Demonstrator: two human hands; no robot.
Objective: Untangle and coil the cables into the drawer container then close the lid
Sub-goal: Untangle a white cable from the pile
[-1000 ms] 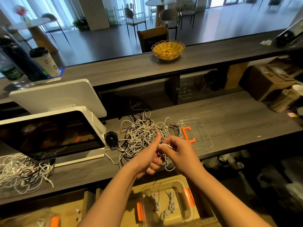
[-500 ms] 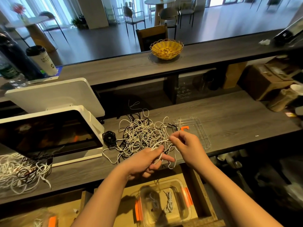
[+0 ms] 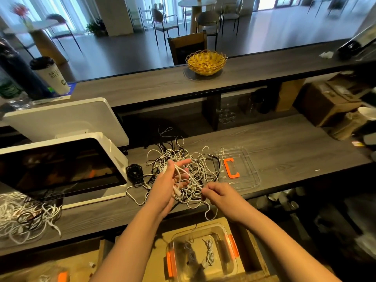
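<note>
Mid-frame, the left hand (image 3: pixel 168 184) holds white cable strands above the tangled cables (image 3: pixel 183 169); the right hand (image 3: pixel 220 195) pinches one strand beside it.

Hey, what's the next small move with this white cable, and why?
Probably draw the right hand away from the left hand, pulling the thin white cable clear: it is still threaded into the tangled pile of white cables, too snarled to coil.
</note>
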